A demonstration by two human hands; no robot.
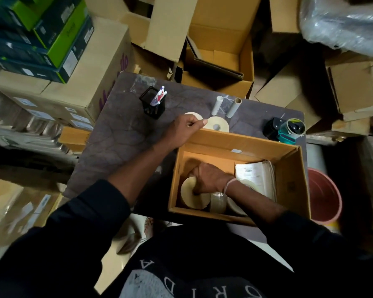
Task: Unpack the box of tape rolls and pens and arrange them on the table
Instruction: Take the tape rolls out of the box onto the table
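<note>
An open cardboard box (289,186) stands on the dark table (121,136). Inside it, my right hand (209,179) grips a cream tape roll (192,195), with a finger in its core. A clear tape roll (218,202) and another cream roll (235,206) lie beside it, next to a paper packet (256,175). My left hand (184,130) grips the box's far left flap. Two cream tape rolls (216,124) lie flat on the table beyond the box; the left one (192,114) is partly hidden by my left hand. A black mesh holder (153,104) holds several pens.
Two upright cardboard tubes (216,105) stand at the table's far side. A tape dispenser (286,129) sits at the right edge. Stacked cartons (73,78) crowd the left and back. A pink bucket (323,196) is on the floor to the right.
</note>
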